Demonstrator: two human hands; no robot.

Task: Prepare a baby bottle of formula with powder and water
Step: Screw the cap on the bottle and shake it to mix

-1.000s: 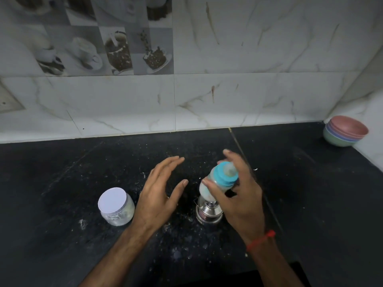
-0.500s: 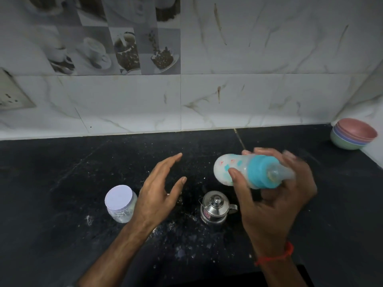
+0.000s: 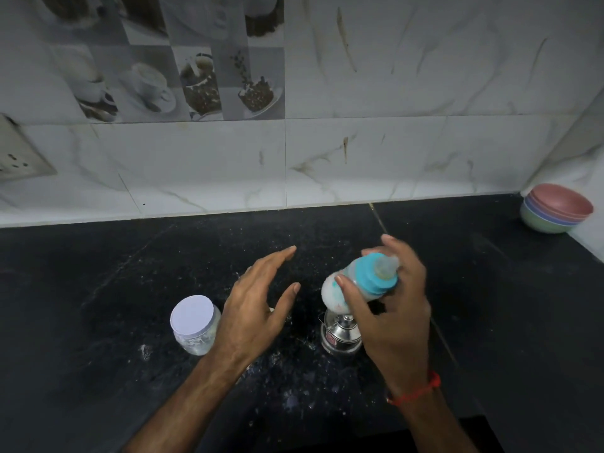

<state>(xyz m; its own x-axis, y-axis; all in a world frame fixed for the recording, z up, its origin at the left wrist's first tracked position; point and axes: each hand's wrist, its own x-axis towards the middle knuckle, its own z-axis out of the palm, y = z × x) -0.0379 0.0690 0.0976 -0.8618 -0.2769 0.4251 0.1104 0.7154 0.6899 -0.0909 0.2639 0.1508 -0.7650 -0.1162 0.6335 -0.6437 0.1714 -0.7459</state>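
Observation:
My right hand [image 3: 397,318] grips a baby bottle [image 3: 356,284] with a teal collar and clear teat, held tilted in the air with milky white liquid inside. The bottle hovers just above a small steel kettle [image 3: 340,335] standing on the black counter [image 3: 98,289]. My left hand [image 3: 258,305] floats open, fingers spread, to the left of the bottle and apart from it. A clear powder jar [image 3: 194,323] with a white lid stands left of my left hand.
White powder is spilled over the counter around the jar and kettle. A stack of coloured bowls [image 3: 555,207] sits in the far right corner against the tiled wall. A wall socket [image 3: 16,158] is at the far left.
My right hand has swung the bottle from lying sideways and higher back down to a tilted pose over the kettle, blurred with motion. My left hand stays open and nearly still.

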